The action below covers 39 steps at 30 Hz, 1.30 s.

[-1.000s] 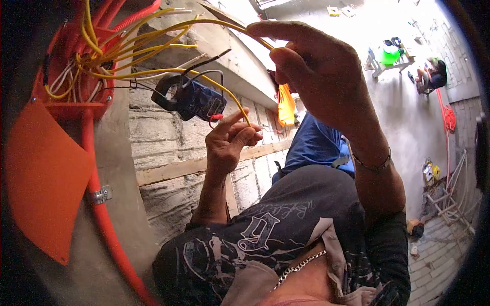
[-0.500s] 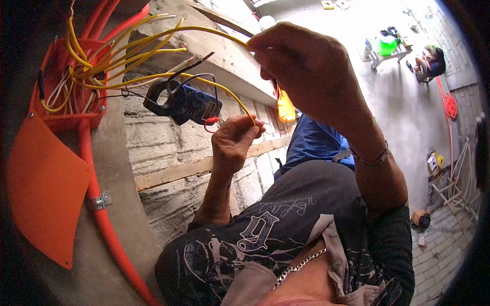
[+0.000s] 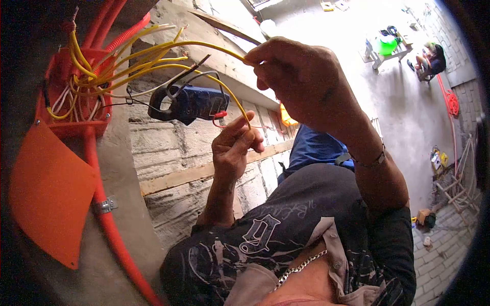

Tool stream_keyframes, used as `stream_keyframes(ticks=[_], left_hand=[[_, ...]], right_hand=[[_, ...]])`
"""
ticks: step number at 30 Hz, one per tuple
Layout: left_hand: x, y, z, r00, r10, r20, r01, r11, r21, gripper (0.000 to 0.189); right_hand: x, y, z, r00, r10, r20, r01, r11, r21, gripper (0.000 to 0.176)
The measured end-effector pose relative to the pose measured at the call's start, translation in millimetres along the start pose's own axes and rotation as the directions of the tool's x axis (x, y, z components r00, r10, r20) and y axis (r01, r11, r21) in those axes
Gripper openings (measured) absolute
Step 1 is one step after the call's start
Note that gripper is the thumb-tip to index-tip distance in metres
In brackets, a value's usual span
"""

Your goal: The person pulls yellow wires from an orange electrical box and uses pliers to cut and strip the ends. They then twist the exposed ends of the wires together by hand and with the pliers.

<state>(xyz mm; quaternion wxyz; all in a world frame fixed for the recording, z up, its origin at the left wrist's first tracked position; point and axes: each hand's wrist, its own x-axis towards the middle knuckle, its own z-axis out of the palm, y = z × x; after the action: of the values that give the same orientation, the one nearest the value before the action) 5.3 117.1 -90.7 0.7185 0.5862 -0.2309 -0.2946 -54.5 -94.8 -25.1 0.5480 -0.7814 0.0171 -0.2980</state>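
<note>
My left hand point(image 3: 235, 150) pinches the end of one yellow wire point(image 3: 232, 89) between thumb and fingers. Higher up and to the right, my right hand point(image 3: 301, 76) grips the end of a second yellow wire point(image 3: 204, 43) in its closed fingertips. Both wires run out of an orange junction box point(image 3: 107, 125) at the left, among several other yellow, white and black wires. Between the box and my left hand hangs a blue clamp meter point(image 3: 199, 102), with a red-tipped lead point(image 3: 219, 116) at its lower end.
An orange cover plate point(image 3: 53, 191) hangs below the box beside an orange conduit point(image 3: 115, 229) clamped to the wall. A wooden strip point(image 3: 178, 181) crosses the block wall. Far below, a person point(image 3: 435, 58) sits near a bench point(image 3: 377, 60) bearing a green object point(image 3: 386, 45).
My right hand has shifted slightly down with its wire. The left hand's fingers have moved a little on the other wire. The clamp meter has turned slightly.
</note>
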Motion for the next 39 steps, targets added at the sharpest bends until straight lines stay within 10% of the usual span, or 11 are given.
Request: stream_keyframes(ticks=[9, 15, 18, 20, 26, 29, 32, 36, 39], left_hand=[[1, -8, -13, 0.958, -0.082, 0.276, 0.199, 0.883, -0.426, 0.037], [-1, 4, 7, 0.999, -0.023, 0.049, 0.027, 0.997, -0.074, 0.022], [-7, 10, 14, 0.982, 0.136, -0.128, -0.065, 0.892, 0.448, 0.013], [-9, 5, 11, 0.986, 0.107, -0.128, -0.016, 0.823, 0.568, 0.014], [-9, 12, 19, 0.995, -0.020, 0.101, -0.040, 0.830, 0.556, 0.025], [-10, 22, 20, 0.926, 0.046, 0.375, -0.204, 0.897, 0.392, 0.028], [-15, 41, 29, 0.823, 0.043, 0.567, -0.247, 0.925, 0.289, 0.024], [-8, 48, 48, 0.849, 0.056, 0.526, -0.210, 0.948, 0.238, 0.027], [3, 47, 61, 0.876, 0.108, 0.469, -0.276, 0.912, 0.304, 0.022]], right_hand=[[-1, 4, 5, 1.000, -0.008, 0.017, 0.008, 1.000, -0.006, 0.013], [-3, 0, 10, 1.000, 0.016, 0.003, -0.016, 0.993, 0.113, 0.011], [-2, -10, 5, 0.973, -0.219, 0.069, 0.225, 0.967, -0.116, 0.011], [-2, -13, 3, 0.991, 0.052, 0.122, -0.058, 0.997, 0.042, 0.011], [12, -9, -1, 0.981, -0.192, 0.015, 0.192, 0.981, -0.020, 0.014], [12, -20, -8, 0.990, 0.143, 0.010, -0.143, 0.980, 0.135, 0.018], [11, -16, -16, 0.981, 0.155, -0.112, -0.150, 0.987, 0.049, 0.024], [-6, -25, -28, 0.982, 0.014, -0.189, -0.026, 0.998, -0.065, 0.031], [-10, -57, -25, 0.996, -0.039, 0.077, 0.040, 0.999, -0.006, 0.025]])
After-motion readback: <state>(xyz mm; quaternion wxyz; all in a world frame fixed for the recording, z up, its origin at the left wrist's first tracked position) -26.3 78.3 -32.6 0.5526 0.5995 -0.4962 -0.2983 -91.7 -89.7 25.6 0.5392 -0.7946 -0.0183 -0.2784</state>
